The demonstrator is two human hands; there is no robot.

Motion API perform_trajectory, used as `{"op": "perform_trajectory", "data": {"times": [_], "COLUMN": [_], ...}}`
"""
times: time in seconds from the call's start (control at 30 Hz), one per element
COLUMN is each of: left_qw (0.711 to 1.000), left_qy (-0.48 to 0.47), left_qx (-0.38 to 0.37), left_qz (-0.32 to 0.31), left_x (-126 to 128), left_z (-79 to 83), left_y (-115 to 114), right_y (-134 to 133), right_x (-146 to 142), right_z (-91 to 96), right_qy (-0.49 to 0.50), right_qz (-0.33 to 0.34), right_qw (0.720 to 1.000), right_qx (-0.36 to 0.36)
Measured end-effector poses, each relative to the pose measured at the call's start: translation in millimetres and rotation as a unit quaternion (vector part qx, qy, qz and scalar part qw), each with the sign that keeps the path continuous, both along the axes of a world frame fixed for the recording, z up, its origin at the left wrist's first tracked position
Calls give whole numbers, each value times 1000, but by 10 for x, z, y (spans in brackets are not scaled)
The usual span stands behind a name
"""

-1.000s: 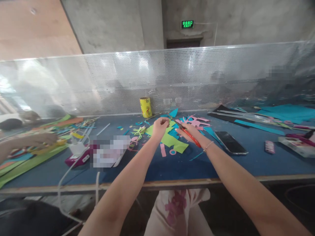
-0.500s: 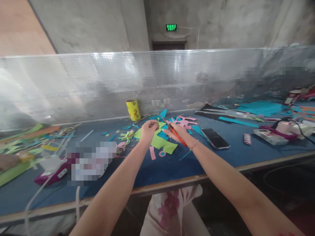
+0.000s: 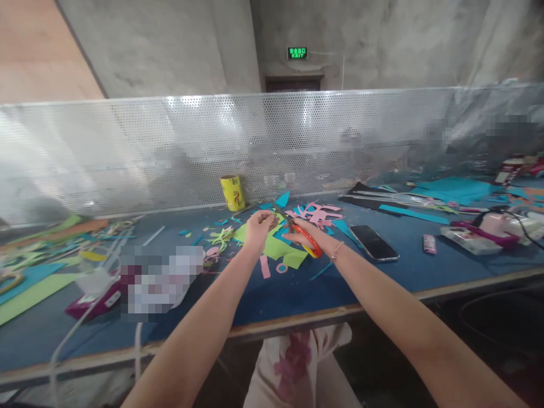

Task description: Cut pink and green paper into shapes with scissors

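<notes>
My right hand (image 3: 306, 236) grips red-handled scissors (image 3: 306, 237), their blades pointing up and left toward my left hand. My left hand (image 3: 257, 226) is closed in a pinch on a small scrap of paper that I cannot make out clearly. Both hands hover just above a light green paper sheet (image 3: 276, 247) on the blue table (image 3: 297, 289). Pink (image 3: 319, 213) and teal (image 3: 282, 199) paper cuttings lie around the hands.
A yellow roll (image 3: 232, 192) stands by the perforated metal screen (image 3: 170, 147). A black phone (image 3: 374, 242) lies right of my right wrist. A magenta device (image 3: 91, 300) with white cable is at left, paper strips (image 3: 38, 249) far left, teal sheets (image 3: 454, 190) and boxes far right.
The view has swung a little; the scissor handles have spread apart in my right hand. Both hands stay close together over the green sheet.
</notes>
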State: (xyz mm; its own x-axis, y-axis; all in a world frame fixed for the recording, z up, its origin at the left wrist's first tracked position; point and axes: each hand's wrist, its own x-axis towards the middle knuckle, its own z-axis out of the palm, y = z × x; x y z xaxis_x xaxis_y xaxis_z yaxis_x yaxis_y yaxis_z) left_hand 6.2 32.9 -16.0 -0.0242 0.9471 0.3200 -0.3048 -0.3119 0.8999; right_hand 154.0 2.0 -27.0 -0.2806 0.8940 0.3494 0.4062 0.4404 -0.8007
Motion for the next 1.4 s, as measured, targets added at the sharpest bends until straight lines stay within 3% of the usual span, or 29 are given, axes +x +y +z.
{"op": "perform_trajectory", "data": {"times": [0.2,0.53,0.87,1.4], "left_qw": [999,999,1000,1000], "left_qy": [-39,-46,-13,8], "left_qx": [-19,-2,2,-16], "left_qz": [14,-21,-23,-25], "left_x": [-16,9,6,-15], "left_z": [13,44,55,78], "left_y": [35,-10,-44,-61], "right_y": [-129,-147,-225,0], "right_x": [-53,-97,-95,-34], "right_z": [97,110,185,18], "right_qy": [55,-20,-41,-76], "right_qz": [-2,4,-15,-35], "right_qw": [998,998,997,989], "right_qx": [-10,66,59,121]}}
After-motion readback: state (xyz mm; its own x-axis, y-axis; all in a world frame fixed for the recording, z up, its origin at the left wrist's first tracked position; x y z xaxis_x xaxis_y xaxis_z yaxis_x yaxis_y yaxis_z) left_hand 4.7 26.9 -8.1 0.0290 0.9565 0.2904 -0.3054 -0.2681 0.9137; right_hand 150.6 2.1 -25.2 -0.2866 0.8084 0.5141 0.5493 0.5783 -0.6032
